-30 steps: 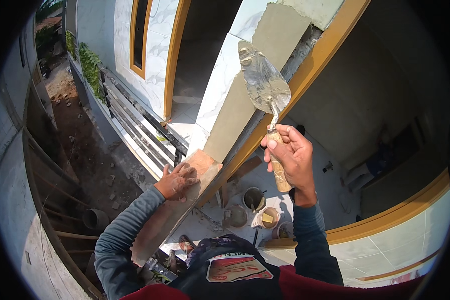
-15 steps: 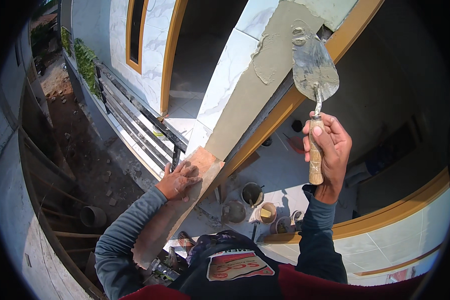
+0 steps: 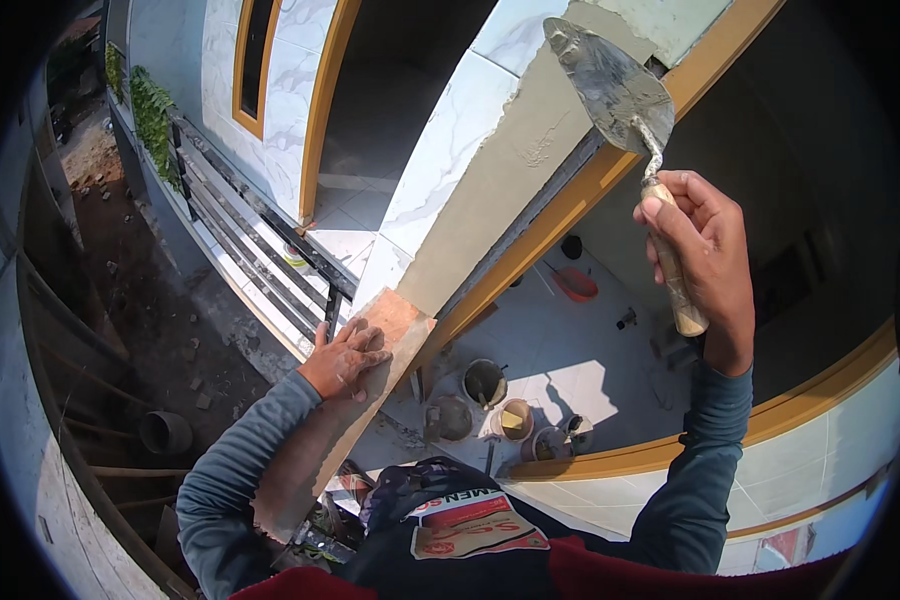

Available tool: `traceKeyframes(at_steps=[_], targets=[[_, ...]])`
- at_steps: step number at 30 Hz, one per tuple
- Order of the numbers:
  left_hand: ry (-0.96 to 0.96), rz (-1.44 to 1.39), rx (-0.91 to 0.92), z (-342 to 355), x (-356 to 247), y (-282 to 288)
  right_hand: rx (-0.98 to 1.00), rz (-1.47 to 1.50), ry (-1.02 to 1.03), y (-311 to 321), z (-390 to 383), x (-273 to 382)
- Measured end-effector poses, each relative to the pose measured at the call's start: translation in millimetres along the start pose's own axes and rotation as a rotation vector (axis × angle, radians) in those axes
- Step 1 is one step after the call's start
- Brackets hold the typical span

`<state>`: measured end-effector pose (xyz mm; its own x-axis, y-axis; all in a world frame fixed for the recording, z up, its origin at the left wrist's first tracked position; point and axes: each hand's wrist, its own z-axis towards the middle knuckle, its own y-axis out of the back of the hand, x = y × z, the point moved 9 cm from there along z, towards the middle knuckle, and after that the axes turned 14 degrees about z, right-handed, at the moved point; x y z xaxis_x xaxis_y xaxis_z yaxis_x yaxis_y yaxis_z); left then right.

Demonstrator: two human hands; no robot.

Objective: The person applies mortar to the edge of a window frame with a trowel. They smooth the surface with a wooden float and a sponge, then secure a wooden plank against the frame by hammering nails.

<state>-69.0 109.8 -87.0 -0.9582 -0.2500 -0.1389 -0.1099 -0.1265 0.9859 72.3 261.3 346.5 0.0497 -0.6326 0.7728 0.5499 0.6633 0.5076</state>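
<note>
My right hand (image 3: 705, 245) grips the wooden handle of a trowel (image 3: 620, 80). Its broad metal blade is smeared with grey mortar and lies over the upper end of a wet mortar strip (image 3: 515, 160) on the wall; whether it touches cannot be told. Smooth grey mortar fills the strip between marbled white tiles (image 3: 445, 140) and a dark gap beside the yellow-brown frame. Lower down, my left hand (image 3: 345, 360) lies with fingers apart on a reddish-brown, rough-edged strip (image 3: 400, 315) that meets the mortar's lower end.
The yellow-brown door frame (image 3: 570, 205) runs diagonally beside the mortar. Below stand several buckets, among them a dark one (image 3: 485, 383) and one with a yellow thing inside (image 3: 513, 420). An orange basin (image 3: 575, 284) sits on the tiled floor. At left is a slatted bench (image 3: 245, 240).
My right hand has moved right, and the trowel has tilted, its tip now pointing up and left. The mortar under it shows more smoothly. My left hand stays on the reddish-brown strip.
</note>
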Motion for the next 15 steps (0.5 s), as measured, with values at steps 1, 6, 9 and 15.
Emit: traceKeyframes(at_steps=[1, 6, 9, 15], targets=[[0.003, -0.017, 0.001, -0.9, 0.3, 0.8, -0.042, 0.018, 0.052, 4.1, 2.3, 5.4], [0.006, -0.005, 0.012, 3.7, 1.3, -4.8, 0.048, 0.259, -0.014, 11.6, -5.5, -5.8], [0.003, -0.015, 0.005, 1.7, -0.1, -1.8, 0.112, 0.398, -0.121, 6.2, -5.1, -27.1], [0.015, -0.026, -0.003, 1.6, 1.7, -2.8, 0.276, 0.663, -0.491, -28.3, -35.1, -116.5]])
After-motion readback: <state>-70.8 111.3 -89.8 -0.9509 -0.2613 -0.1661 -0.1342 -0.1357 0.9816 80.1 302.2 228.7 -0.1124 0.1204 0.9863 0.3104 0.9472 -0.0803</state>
